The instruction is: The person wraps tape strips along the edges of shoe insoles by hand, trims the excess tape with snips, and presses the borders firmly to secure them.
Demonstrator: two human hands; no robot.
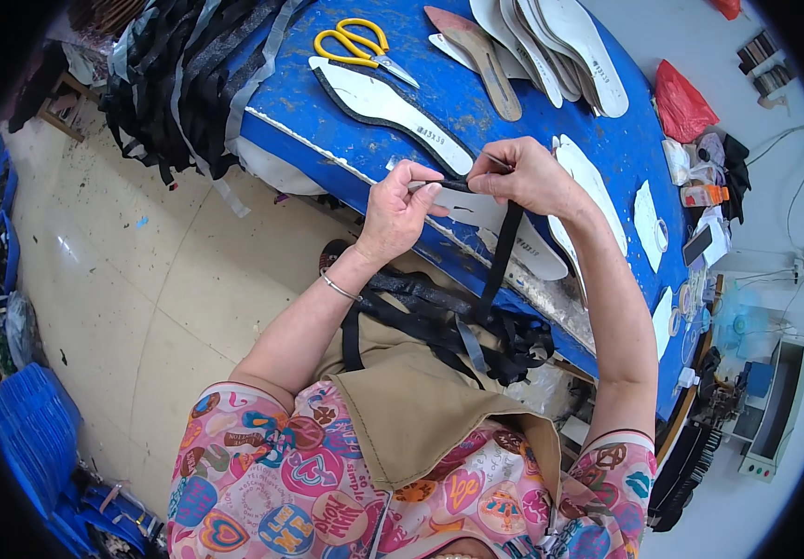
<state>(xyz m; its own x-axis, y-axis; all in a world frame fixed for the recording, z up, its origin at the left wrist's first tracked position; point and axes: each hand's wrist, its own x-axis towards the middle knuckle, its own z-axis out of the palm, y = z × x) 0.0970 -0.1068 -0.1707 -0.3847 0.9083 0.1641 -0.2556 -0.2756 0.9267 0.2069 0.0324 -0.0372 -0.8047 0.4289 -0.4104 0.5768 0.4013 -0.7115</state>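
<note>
My left hand (395, 212) and my right hand (526, 175) pinch the two ends of a short stretch of black strap (499, 253) just above the edge of a blue table (476, 102). The strap hangs down from my right hand into a loose tangle of more black straps (476, 331) on my lap, over a tan apron (421, 410). My right hand also grips a thin dark stick-like tool whose tip pokes out past the fingers. A white shoe insole (393, 110) lies on the table right behind my hands.
Yellow-handled scissors (357, 44) lie at the table's far side. A stack of white insoles (560, 47) and a tan one (481, 56) sit beyond. Black and grey straps (188, 84) drape over the table's left end. Blue crates (34, 429) stand on the floor left.
</note>
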